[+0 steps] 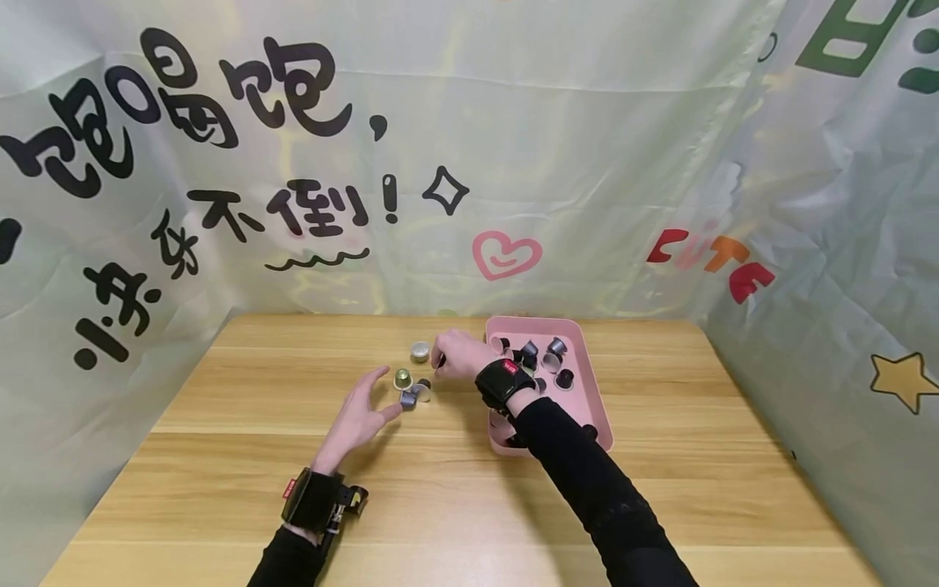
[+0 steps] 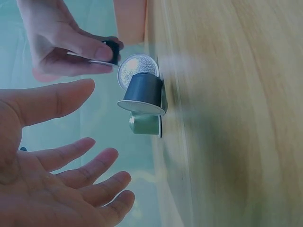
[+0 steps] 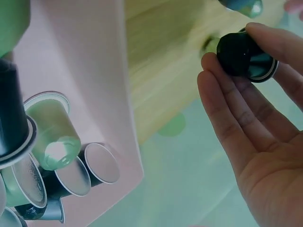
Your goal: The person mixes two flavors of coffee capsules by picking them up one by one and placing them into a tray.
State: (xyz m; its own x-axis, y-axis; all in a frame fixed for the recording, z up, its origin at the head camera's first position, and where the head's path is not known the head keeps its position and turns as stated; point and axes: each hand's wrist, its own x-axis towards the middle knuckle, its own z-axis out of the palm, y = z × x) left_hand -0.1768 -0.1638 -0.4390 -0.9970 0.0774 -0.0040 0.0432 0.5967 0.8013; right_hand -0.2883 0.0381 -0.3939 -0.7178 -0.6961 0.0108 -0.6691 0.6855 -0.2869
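Observation:
Between its thumb and fingers, my right hand [image 1: 464, 355] pinches a black coffee capsule [image 3: 235, 56], just left of the pink tray. My left hand [image 1: 358, 417] is spread, thumb apart from the fingers, beside a small cluster of capsules on the table. That cluster includes a green capsule [image 1: 403, 377], a blue-grey capsule [image 1: 407, 400] and a capsule showing its pale lid [image 1: 422, 393]. Slightly farther back lies another capsule with a silver lid [image 1: 420, 350]. In the left wrist view, the dark blue-grey capsule [image 2: 143, 91] overlaps the green one.
The pink tray [image 1: 597, 403] holds several capsules, including black, grey and green ones, some tipped over; my right forearm crosses above it. A printed fabric backdrop [image 1: 587, 163] hangs behind the wooden table [image 1: 440, 514] and along its right side.

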